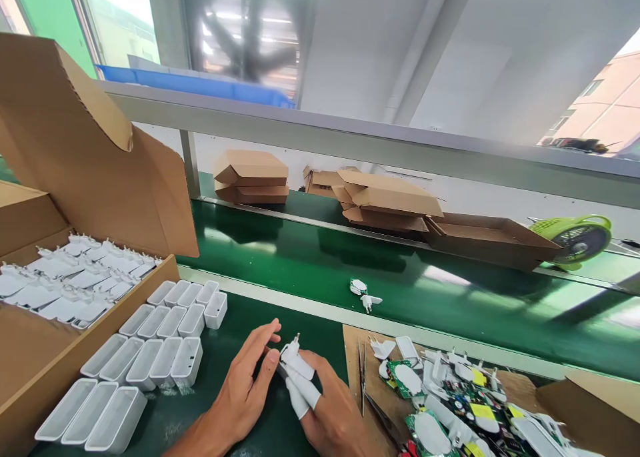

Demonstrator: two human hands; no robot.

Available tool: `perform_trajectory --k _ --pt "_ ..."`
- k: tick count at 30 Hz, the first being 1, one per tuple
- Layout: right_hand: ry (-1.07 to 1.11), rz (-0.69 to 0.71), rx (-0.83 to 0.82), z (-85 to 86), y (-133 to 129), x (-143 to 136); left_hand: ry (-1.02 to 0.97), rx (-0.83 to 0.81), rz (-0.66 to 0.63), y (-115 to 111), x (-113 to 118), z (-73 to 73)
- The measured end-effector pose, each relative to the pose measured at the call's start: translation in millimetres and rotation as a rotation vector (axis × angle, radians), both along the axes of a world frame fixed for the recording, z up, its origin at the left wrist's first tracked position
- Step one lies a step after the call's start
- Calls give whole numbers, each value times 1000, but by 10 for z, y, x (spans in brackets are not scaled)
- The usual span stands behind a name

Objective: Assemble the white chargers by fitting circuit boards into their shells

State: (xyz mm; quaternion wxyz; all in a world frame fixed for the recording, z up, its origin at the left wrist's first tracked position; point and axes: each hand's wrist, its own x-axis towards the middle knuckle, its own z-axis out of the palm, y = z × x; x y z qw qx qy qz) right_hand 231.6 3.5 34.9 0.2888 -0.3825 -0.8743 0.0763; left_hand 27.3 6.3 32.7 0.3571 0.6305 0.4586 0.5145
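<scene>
A small white plug part (291,355) with metal prongs pointing up sits in the fingers of my right hand (336,413), low in the middle of the head view. White covers wrap some of that hand's fingertips. My left hand (245,383) is just beside it, thumb and fingers apart; whether a fingertip touches the part is hard to tell. Left of my hands, several rows of white plastic shells (173,321) lie on the green work surface. To the right is a heap of green circuit boards and white plug pieces (450,397) on cardboard.
An open cardboard box (167,277) at the left holds rows of white parts (75,277). Tweezers (361,377) and pliers (385,418) lie by the heap. A board with a plug (367,297) rests on the green belt (300,250). Behind are cardboard boxes (390,193) and a green fan (575,240).
</scene>
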Motion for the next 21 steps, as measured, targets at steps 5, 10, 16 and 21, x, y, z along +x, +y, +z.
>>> perform_trajectory --k 5,10,16,21 --pt "27 -12 -40 -38 41 -45 -37 -40 43 -10 19 -16" --pt "63 -23 4 -3 21 -47 -15 -40 49 -8 7 -53" --pt "88 -38 -40 -19 37 -43 -11 -28 13 -19 -9 -73" --pt "245 -109 28 -194 38 -16 65 -29 -149 -14 55 -171"
